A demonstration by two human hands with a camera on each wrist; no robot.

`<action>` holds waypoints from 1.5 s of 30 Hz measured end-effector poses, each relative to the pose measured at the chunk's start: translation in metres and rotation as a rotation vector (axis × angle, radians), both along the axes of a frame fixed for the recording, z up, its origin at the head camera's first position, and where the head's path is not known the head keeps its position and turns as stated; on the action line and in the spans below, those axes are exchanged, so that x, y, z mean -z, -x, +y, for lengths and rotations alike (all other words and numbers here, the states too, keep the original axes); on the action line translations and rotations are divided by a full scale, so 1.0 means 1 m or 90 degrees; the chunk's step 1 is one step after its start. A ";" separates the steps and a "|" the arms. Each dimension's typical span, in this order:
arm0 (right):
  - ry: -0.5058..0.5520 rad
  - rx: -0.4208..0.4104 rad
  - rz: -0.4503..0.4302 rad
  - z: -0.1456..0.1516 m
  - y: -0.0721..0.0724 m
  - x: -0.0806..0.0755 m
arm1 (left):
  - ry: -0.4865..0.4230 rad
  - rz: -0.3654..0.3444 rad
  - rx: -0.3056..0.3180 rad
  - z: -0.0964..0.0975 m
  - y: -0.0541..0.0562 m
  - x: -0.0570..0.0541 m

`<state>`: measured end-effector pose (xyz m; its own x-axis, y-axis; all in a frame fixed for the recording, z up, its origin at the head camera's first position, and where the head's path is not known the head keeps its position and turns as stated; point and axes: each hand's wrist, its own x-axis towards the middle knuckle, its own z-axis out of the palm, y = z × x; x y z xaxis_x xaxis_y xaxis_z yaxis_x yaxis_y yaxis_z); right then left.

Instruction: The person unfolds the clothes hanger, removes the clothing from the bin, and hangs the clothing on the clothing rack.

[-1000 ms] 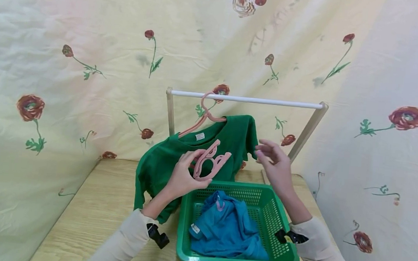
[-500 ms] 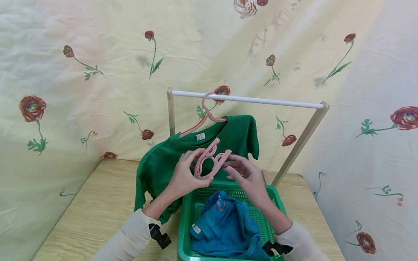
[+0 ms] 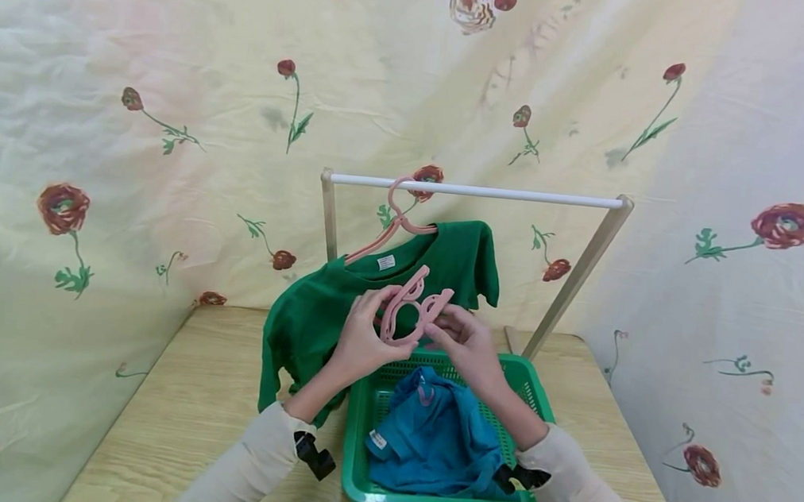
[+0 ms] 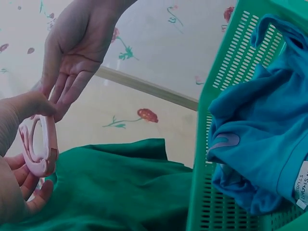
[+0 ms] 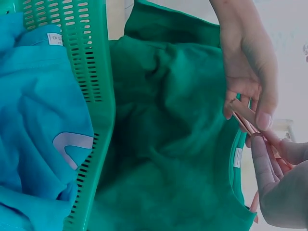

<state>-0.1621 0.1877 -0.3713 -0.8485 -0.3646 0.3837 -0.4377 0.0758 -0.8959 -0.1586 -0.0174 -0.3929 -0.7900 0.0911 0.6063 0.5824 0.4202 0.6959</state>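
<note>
A pink folding clothes hanger [image 3: 433,306], folded up, is held in the air before the green shirt [image 3: 318,307]. My left hand [image 3: 365,343] grips its left side, with the thumb below and the fingers above. At its right arm, my right hand [image 3: 473,354] pinches the end between thumb and fingers. The left wrist view shows the hanger [image 4: 50,139] edge-on between both hands. The green shirt hangs on another pink hanger [image 3: 372,247] hooked over a white rod [image 3: 522,196]. Its lower part is partly hidden behind my left arm and the basket.
A green plastic basket [image 3: 352,470] stands on the wooden table [image 3: 166,406] below my hands. Inside lies a crumpled blue shirt [image 3: 436,437] with a white label. Wooden posts [image 3: 579,274] carry the rod, and a flowered cloth [image 3: 213,27] covers the walls behind.
My right hand has come left and down from beside the shirt's sleeve and now pinches the folded hanger. My left hand has shifted slightly right with the hanger.
</note>
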 end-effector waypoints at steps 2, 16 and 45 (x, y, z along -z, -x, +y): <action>0.001 0.002 -0.005 0.000 0.000 0.001 | 0.002 -0.007 0.005 0.001 0.000 0.000; -0.016 0.015 -0.022 0.009 0.003 0.000 | -0.030 -0.062 0.083 -0.009 0.002 -0.002; -0.049 0.028 0.016 0.006 0.004 0.001 | -0.084 -0.124 0.101 -0.010 -0.010 -0.014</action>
